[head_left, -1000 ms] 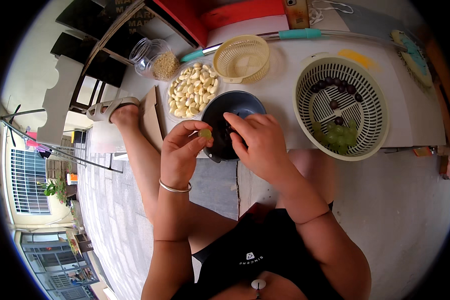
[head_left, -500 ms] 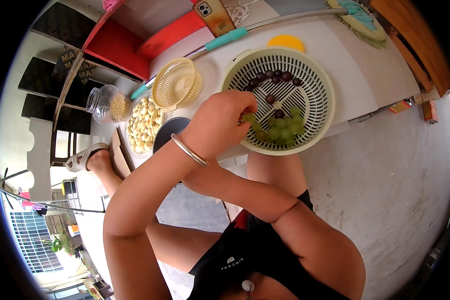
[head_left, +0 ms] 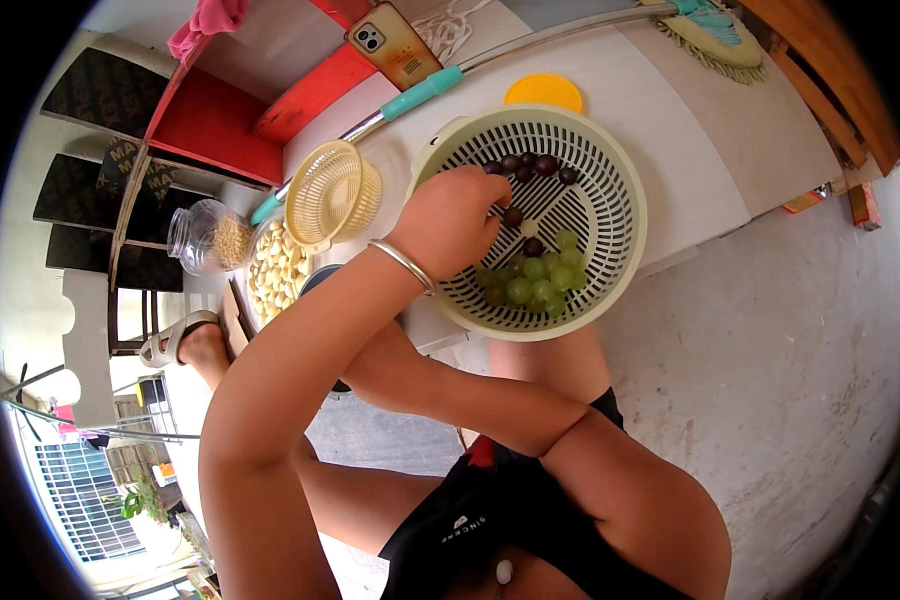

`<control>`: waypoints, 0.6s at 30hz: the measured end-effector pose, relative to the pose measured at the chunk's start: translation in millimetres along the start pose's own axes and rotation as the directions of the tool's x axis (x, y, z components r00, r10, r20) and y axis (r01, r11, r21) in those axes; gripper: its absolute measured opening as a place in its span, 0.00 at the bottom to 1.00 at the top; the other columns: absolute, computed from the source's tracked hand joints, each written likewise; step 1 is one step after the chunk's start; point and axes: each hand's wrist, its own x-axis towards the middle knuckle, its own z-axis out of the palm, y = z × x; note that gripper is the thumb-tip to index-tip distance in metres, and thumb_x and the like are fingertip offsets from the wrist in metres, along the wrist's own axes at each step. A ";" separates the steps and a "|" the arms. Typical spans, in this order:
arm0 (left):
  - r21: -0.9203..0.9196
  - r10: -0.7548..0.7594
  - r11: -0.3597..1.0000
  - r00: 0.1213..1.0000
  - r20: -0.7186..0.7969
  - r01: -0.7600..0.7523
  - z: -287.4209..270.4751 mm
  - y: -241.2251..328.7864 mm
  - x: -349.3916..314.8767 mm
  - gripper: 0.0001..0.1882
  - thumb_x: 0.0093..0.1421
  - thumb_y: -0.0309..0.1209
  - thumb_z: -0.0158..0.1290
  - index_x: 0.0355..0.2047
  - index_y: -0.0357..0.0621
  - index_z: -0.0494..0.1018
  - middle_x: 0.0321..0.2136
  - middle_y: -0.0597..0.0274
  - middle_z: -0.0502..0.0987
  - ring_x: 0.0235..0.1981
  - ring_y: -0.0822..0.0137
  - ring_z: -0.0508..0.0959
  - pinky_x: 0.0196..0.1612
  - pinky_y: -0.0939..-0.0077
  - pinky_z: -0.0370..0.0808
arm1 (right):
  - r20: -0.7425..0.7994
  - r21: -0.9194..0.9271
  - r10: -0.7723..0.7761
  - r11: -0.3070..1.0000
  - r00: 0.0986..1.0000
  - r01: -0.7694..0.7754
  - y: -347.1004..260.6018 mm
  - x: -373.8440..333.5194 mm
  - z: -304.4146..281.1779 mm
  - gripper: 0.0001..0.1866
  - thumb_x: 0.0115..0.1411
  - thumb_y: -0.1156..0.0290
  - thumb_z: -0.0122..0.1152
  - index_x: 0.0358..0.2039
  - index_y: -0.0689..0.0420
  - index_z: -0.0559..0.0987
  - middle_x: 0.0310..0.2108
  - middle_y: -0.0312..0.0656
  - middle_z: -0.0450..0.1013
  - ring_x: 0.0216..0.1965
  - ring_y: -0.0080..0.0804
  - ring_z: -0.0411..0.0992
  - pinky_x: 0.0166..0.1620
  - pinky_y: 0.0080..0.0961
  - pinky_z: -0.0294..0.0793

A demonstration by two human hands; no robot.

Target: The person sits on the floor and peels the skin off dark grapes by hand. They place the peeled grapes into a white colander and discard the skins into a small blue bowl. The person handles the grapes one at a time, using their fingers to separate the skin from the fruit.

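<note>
My left hand, with a silver bangle at the wrist, reaches over the left side of a pale green colander. Its fingers are curled inward beside a dark grape; their tips and anything between them are hidden. Green grapes lie clustered at the near side of the colander. More dark purple grapes sit along its far side. My right forearm crosses beneath the left one, toward a dark bowl that is mostly covered. The right hand's fingers are hidden behind my left forearm.
Left of the colander stand an empty cream basket, a container of pale cloves or kernels and a clear jar of grains. A phone, a mop pole and a yellow lid lie beyond.
My left hand has moved from the green grapes toward the dark grapes on the far left of the colander. The whole view has shifted slightly. My right arm stays crossed underneath.
</note>
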 end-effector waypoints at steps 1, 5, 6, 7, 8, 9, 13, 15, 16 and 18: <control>0.014 0.059 0.998 0.998 -0.005 -0.059 3.2 -0.9 7.0 0.12 0.51 0.21 0.56 0.38 0.42 0.79 0.32 0.50 0.77 0.36 0.49 0.79 0.42 0.57 0.77 | 0.014 0.040 0.016 0.999 1.000 -0.017 -0.1 -0.6 -0.3 0.14 0.58 0.79 0.59 0.45 0.60 0.74 0.42 0.45 0.73 0.47 0.44 0.72 0.48 0.40 0.71; 0.071 0.189 0.979 0.980 0.059 -0.193 17.6 -9.8 14.6 0.14 0.50 0.21 0.59 0.39 0.43 0.78 0.33 0.51 0.75 0.35 0.49 0.78 0.41 0.56 0.76 | 0.114 0.283 0.130 0.946 0.985 -0.158 -9.0 -1.1 -0.8 0.12 0.59 0.78 0.58 0.45 0.60 0.74 0.42 0.46 0.73 0.47 0.45 0.71 0.48 0.40 0.70; 0.097 0.175 0.979 0.982 0.069 -0.181 16.0 -7.3 16.0 0.14 0.51 0.21 0.59 0.40 0.44 0.79 0.32 0.52 0.75 0.35 0.53 0.79 0.42 0.61 0.77 | 0.147 0.357 0.169 0.910 0.975 -0.212 -11.6 0.2 -3.1 0.12 0.60 0.78 0.58 0.44 0.60 0.74 0.42 0.46 0.73 0.47 0.46 0.71 0.48 0.40 0.70; 0.001 0.118 0.993 0.991 0.067 -0.119 11.8 -7.5 14.0 0.14 0.52 0.21 0.60 0.40 0.44 0.79 0.33 0.53 0.76 0.35 0.56 0.79 0.43 0.64 0.77 | 0.144 0.327 0.156 0.925 0.977 -0.196 -12.3 1.6 -3.4 0.12 0.59 0.78 0.58 0.44 0.60 0.74 0.42 0.46 0.73 0.46 0.46 0.71 0.48 0.40 0.70; -0.096 0.058 0.994 0.996 0.069 -0.051 5.8 -9.6 9.4 0.14 0.52 0.21 0.60 0.40 0.44 0.79 0.33 0.55 0.77 0.36 0.59 0.80 0.43 0.68 0.77 | 0.144 0.298 0.144 0.937 0.979 -0.181 -12.4 3.2 -2.8 0.12 0.59 0.78 0.58 0.44 0.60 0.74 0.42 0.46 0.73 0.46 0.46 0.71 0.49 0.40 0.71; -0.199 0.018 0.980 0.997 0.081 -0.002 -2.7 -5.1 9.9 0.14 0.52 0.21 0.61 0.41 0.44 0.79 0.34 0.57 0.78 0.36 0.62 0.80 0.44 0.71 0.76 | 0.115 0.149 0.072 0.985 0.991 -0.089 -5.7 2.7 -5.6 0.12 0.58 0.78 0.58 0.44 0.60 0.74 0.41 0.46 0.73 0.46 0.46 0.71 0.49 0.40 0.71; -0.867 -0.207 0.471 0.976 0.072 0.163 -56.4 -11.2 -52.2 0.14 0.57 0.17 0.59 0.44 0.37 0.76 0.42 0.56 0.81 0.42 0.69 0.80 0.48 0.75 0.77 | 0.178 -0.456 -0.283 0.825 0.942 0.334 16.4 -5.1 3.6 0.12 0.54 0.77 0.59 0.41 0.59 0.77 0.39 0.43 0.73 0.44 0.42 0.72 0.48 0.38 0.72; -0.949 -0.270 0.313 0.960 -0.072 0.017 -70.1 -21.0 -93.9 0.16 0.57 0.16 0.59 0.46 0.35 0.74 0.44 0.49 0.81 0.43 0.65 0.80 0.49 0.72 0.78 | 0.232 -0.449 -0.227 0.837 0.946 0.312 20.3 -6.8 0.8 0.12 0.51 0.76 0.61 0.38 0.59 0.80 0.37 0.40 0.74 0.41 0.39 0.73 0.44 0.35 0.74; -0.965 -0.311 0.260 0.945 -0.101 -0.017 -72.8 -27.9 -113.5 0.17 0.56 0.17 0.61 0.46 0.36 0.74 0.45 0.46 0.80 0.43 0.64 0.80 0.49 0.72 0.78 | 0.164 -0.431 -0.218 0.861 0.962 0.269 19.2 -4.3 -0.2 0.12 0.51 0.77 0.62 0.38 0.59 0.80 0.36 0.40 0.74 0.40 0.39 0.73 0.43 0.35 0.75; -0.971 -0.381 0.217 0.907 -0.178 -0.099 -69.6 -42.8 -148.6 0.17 0.56 0.18 0.61 0.46 0.35 0.74 0.46 0.45 0.79 0.40 0.63 0.80 0.47 0.70 0.78 | 0.062 -0.398 -0.173 0.899 0.983 0.183 8.8 1.4 -7.5 0.13 0.49 0.78 0.64 0.38 0.58 0.79 0.36 0.40 0.73 0.40 0.41 0.73 0.41 0.36 0.76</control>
